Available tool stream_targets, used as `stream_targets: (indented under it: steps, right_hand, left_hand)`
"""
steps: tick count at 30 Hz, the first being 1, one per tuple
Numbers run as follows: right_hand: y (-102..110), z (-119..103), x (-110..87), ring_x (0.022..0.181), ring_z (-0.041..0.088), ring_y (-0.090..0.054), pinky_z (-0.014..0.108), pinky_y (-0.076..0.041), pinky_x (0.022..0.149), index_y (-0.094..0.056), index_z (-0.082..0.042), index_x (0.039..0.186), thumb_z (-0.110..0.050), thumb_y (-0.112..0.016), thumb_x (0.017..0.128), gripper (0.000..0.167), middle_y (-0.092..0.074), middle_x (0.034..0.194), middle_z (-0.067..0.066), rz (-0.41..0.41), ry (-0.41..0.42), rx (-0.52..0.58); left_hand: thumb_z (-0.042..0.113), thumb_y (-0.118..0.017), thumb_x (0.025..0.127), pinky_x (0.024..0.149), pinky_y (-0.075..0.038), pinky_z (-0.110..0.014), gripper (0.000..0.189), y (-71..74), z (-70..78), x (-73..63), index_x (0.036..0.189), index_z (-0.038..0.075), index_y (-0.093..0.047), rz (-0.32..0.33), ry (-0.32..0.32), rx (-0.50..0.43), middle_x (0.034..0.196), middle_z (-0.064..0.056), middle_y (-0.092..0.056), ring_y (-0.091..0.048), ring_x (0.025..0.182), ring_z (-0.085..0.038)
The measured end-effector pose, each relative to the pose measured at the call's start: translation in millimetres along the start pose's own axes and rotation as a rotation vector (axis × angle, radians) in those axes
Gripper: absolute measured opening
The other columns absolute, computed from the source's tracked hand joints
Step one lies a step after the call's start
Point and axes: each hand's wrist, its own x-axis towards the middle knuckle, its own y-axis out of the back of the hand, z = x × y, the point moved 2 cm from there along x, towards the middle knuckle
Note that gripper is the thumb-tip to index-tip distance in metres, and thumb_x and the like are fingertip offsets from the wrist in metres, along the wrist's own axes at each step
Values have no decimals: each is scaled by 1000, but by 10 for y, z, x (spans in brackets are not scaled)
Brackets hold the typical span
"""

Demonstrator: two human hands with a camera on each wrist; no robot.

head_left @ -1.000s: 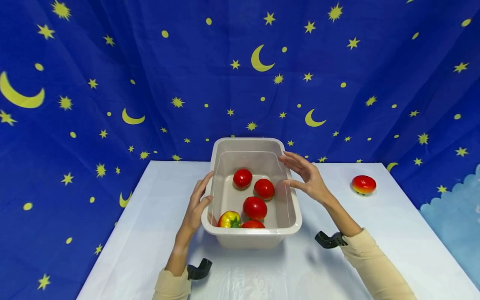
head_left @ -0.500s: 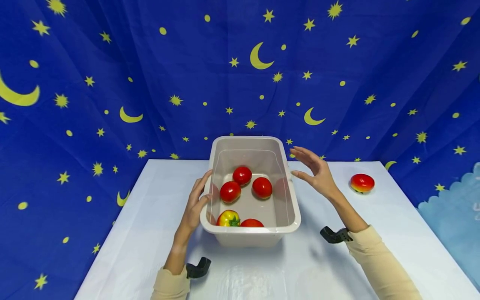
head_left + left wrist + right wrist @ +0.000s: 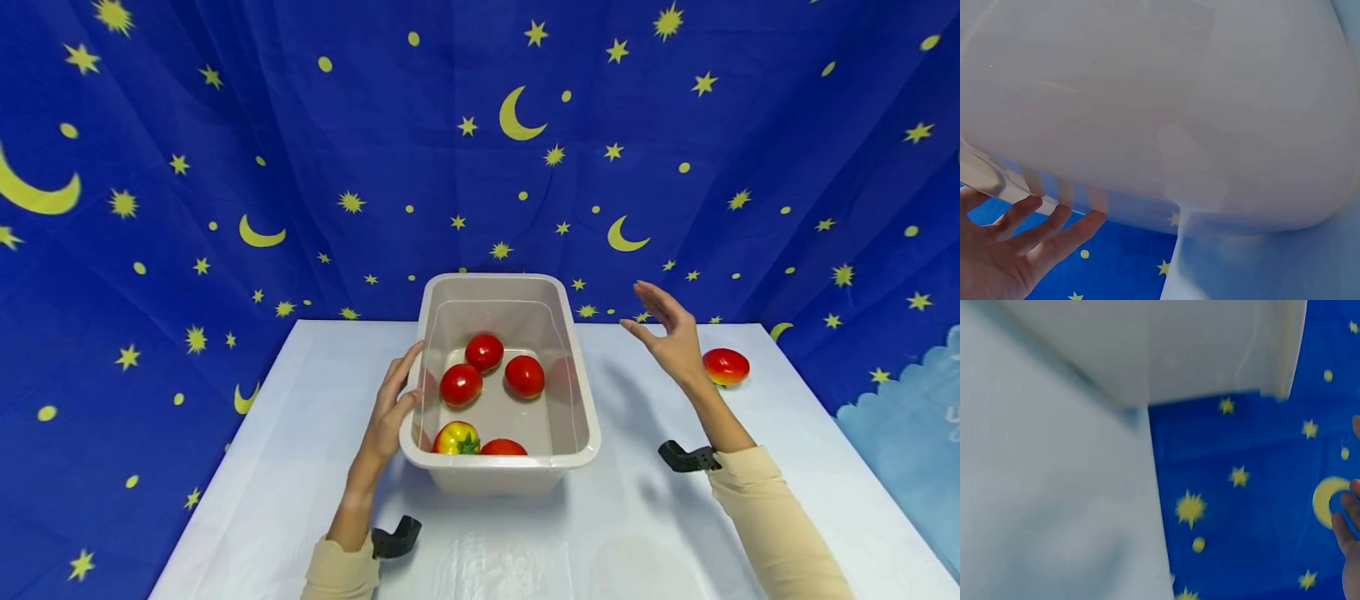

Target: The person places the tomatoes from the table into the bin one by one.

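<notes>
A light grey plastic bin (image 3: 498, 462) stands on the table, holding several shiny tomatoes. Three red ones (image 3: 524, 377) lie towards its middle; a yellow-red one (image 3: 454, 437) with green leaves and another red one (image 3: 503, 447) sit by the near wall, partly hidden by the rim. My left hand (image 3: 390, 408) rests against the bin's left side; in the left wrist view its fingertips (image 3: 1094, 217) touch the outer wall. Right of the bin, my right hand (image 3: 675, 337) is raised with fingers extended and thumb apart, holding nothing. Just beyond it lies a single red-and-yellow tomato (image 3: 726, 367), slightly overlapped by the hand.
The white table (image 3: 300, 500) reaches back to a blue curtain (image 3: 360, 125) with yellow moons and stars. Each wrist carries a black camera mount (image 3: 688, 457). A pale blue cloth (image 3: 911, 433) hangs at the far right.
My right hand has left the bin's right rim and moved right, towards the lone tomato. One tomato inside the bin has rolled to the left. The left hand stays at the bin.
</notes>
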Motion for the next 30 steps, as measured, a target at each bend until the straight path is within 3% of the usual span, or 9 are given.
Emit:
stream_targets:
  steps: [4,11,15,19,30]
  right_hand:
    - [177,175,21,132,38,-46,36,-36,111,-47,0,142,2,-72,83,64,-50,142,24,33,-62,-82]
    - [447,379,-6,135,28,-45,29,-35,111,-47,-2,142,-8,-75,84,65,-49,144,20,93,-155,-118]
    - [510,443,-16,135,30,-45,34,-34,112,-46,-2,143,-9,-75,84,66,-48,145,21,109,-180,-123]
    - [573,519,-87,137,34,-42,37,-33,113,-44,-3,145,-14,-73,86,67,-46,147,21,113,-223,-164]
    - [719,710,-118,140,33,-38,37,-28,116,-41,-5,148,-22,-71,88,69,-43,150,19,145,-331,-217]
  left_hand:
    - [6,-40,89,100,-36,-62,65,-20,-4,12,153,15,-34,-9,-4,-7,138,-17,-43,-42,123,-31]
    - [6,-40,89,100,-35,-64,65,-42,-6,12,153,13,-34,-14,10,-10,139,-16,-43,-41,125,-36]
    - [5,-40,89,102,-32,-65,65,-17,0,-7,153,16,-35,-6,15,-11,140,-16,-43,-40,126,-38]
    - [4,-41,89,102,-33,-63,65,0,-18,-39,152,16,-35,-6,9,-2,139,-15,-44,-41,124,-32]
    - [6,-40,90,102,-32,-65,64,1,-16,-16,152,17,-35,-5,6,-16,140,-15,-42,-40,126,-33]
